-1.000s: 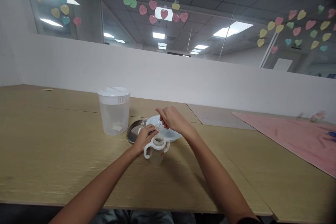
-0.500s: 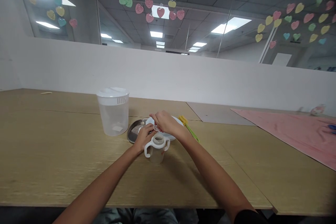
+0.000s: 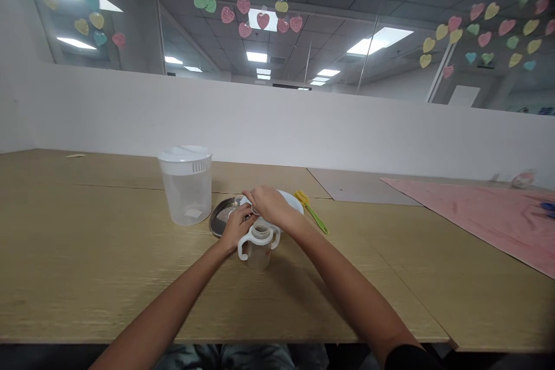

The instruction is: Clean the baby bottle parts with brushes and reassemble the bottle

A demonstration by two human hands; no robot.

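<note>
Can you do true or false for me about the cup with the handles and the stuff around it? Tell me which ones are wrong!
1. The cup has two white handles. True.
2. A lid covers the top of the cup. False: its top is open.
3. The left hand and right hand are close together, at a small clear piece. True.
4. The yellow-and-green brush lies on the pink cloth. False: it lies on the wooden table.
5. The big clear bucket is left of the cup. True.
</note>
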